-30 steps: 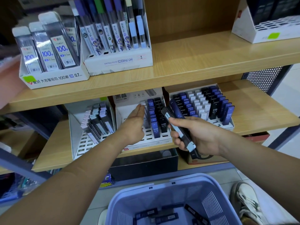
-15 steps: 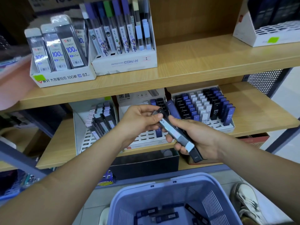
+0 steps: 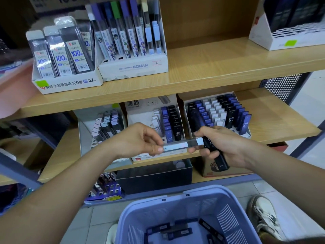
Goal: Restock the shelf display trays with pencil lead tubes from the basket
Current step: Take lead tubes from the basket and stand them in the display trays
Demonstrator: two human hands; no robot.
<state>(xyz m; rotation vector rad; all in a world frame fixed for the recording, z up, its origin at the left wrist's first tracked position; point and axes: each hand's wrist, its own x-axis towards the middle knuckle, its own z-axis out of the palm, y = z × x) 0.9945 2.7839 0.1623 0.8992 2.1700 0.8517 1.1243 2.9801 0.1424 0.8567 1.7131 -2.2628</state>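
you're pinching a clear lead tube (image 3: 179, 146) in left hand (image 3: 139, 140) fingers, right hand (image 3: 226, 147) gripping dark tubes (image 3: 222, 162), both hovering at lower shelf (image 3: 274, 118) front edge

The basket (image 3: 207, 190) was cut off on its near side by the bottom edge, and the labels on the loose tubes (image 3: 179, 232) inside it were too small to read. Straight above the basket, the clear tube (image 3: 179, 146) was smeared by motion, its left end hidden under the left hand (image 3: 139, 140). Above the basket to the right, the right hand (image 3: 223, 147) covered the middle of the dark tubes (image 3: 219, 161), so their number could not be told. Left of the basket, only a sliver of a shoe (image 3: 111, 234) showed. Far above and right of the basket, a white tray (image 3: 263, 37) was blurred and cropped by the corner.
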